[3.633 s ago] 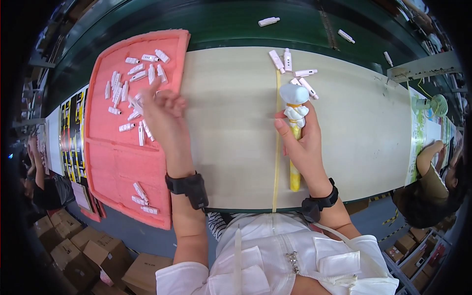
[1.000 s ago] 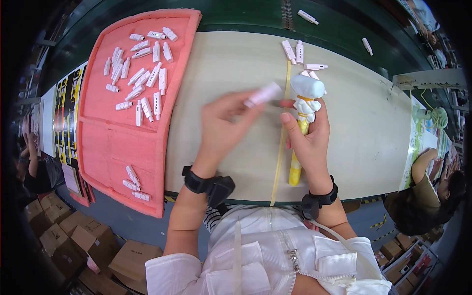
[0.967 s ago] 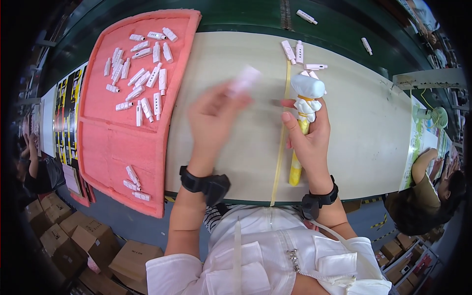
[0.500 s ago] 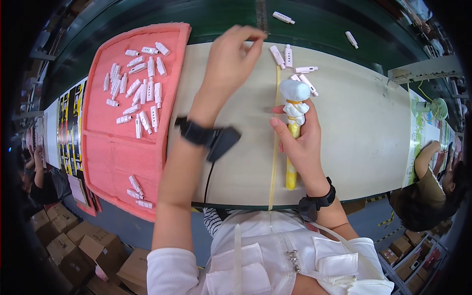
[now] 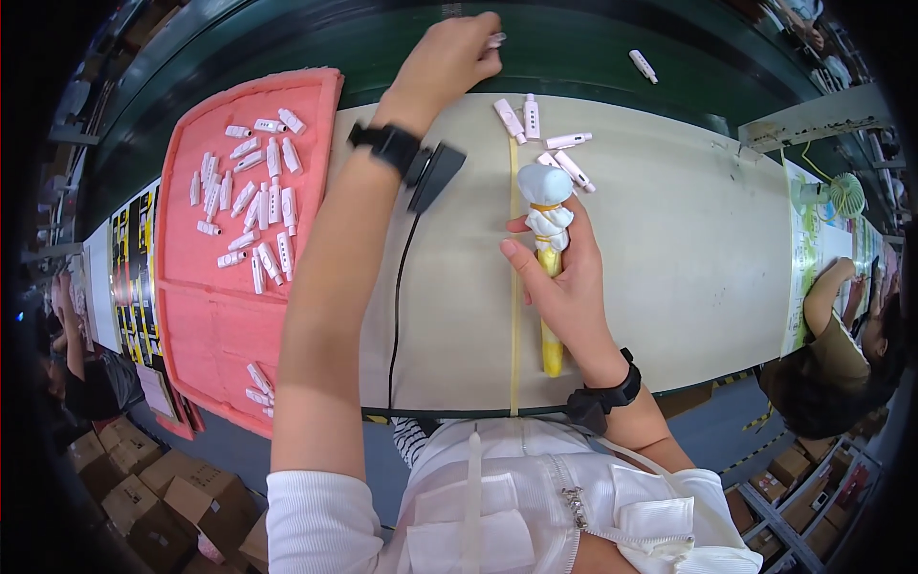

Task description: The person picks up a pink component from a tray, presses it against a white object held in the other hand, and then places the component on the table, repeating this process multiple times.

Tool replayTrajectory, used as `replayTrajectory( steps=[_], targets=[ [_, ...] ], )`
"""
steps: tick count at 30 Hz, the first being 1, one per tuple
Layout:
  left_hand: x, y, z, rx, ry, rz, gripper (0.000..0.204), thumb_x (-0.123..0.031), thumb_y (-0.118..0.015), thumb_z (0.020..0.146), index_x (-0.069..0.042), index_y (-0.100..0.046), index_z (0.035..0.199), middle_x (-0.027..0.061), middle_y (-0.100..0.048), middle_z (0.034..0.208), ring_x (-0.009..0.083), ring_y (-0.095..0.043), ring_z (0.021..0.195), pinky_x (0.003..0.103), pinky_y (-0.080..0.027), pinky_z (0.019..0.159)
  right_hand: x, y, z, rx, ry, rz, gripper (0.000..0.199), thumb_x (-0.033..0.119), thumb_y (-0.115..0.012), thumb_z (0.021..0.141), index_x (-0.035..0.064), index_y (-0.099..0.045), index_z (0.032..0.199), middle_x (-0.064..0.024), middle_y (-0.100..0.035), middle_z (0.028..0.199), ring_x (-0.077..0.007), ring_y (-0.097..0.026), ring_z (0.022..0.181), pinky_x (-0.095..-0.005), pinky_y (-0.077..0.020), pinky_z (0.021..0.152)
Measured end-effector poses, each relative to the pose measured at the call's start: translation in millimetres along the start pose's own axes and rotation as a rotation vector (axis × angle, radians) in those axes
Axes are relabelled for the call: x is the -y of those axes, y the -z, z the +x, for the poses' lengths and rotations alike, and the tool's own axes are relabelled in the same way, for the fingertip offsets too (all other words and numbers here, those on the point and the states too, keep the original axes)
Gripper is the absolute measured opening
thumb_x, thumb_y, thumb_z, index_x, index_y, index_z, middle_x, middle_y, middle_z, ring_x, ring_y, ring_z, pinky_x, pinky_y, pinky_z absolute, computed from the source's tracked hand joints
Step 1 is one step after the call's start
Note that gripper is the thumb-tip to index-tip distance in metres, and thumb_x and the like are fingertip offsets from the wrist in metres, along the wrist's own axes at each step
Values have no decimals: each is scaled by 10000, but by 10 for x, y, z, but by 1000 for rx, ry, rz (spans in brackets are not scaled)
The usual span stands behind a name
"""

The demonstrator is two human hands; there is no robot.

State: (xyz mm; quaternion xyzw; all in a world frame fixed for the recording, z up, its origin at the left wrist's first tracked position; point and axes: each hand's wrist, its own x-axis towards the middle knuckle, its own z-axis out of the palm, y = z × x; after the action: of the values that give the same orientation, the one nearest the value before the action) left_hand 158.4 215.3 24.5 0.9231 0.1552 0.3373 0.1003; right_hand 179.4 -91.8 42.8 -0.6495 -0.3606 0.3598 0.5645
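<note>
My left hand (image 5: pixel 449 62) reaches over the dark green belt, its fingers pinched on a small white stick-shaped device (image 5: pixel 495 40), mostly hidden by them. My right hand (image 5: pixel 569 277), above the pale tabletop, is wrapped round a yellow-handled tool (image 5: pixel 551 354). White cloth is tied about the tool's upper part, and its rounded head is pale blue. Just beyond that head lie several loose white devices (image 5: pixel 532 117). On the left, a pink foam tray (image 5: pixel 215 316) bears many similar devices in its far part, with a few in its near part.
One more white device (image 5: pixel 643 66) lies on the green belt (image 5: pixel 564 57) at the far right. A black cable (image 5: pixel 395 325) runs from my left wristband. A small green fan (image 5: pixel 845 195) stands at the right. People sit on either side, and cardboard boxes (image 5: pixel 139 507) are stacked lower left.
My left hand has moved farther out onto the belt and closed on a white device there. My right hand still grips the yellow tool. The whole view has shifted slightly.
</note>
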Motion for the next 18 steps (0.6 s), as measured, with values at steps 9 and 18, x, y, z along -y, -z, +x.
replayTrajectory(
  steps=[9, 18],
  targets=[
    [-1246, 628, -1646, -138, 605, -671, 327, -20, -745, 809, -21, -652, 1122, 126, -701, 1066, 232, -713, 937, 342, -586, 825, 108, -83, -91, 128, -30, -5, 694, 148, -735, 949, -1, -370, 1520, -108, -698, 1095, -167, -665, 967, -305, -530, 831],
    [-1551, 585, -1840, -119, 620, -457, 481, -22, -784, 748, -109, -665, 1206, 78, -717, 1052, 289, -645, 1048, 419, -481, 963, 155, -126, -145, 273, -78, -230, 519, 235, -540, 1067, 17, -393, 1515, -115, -678, 1009, -158, -635, 768, -291, -504, 656]
  ],
)
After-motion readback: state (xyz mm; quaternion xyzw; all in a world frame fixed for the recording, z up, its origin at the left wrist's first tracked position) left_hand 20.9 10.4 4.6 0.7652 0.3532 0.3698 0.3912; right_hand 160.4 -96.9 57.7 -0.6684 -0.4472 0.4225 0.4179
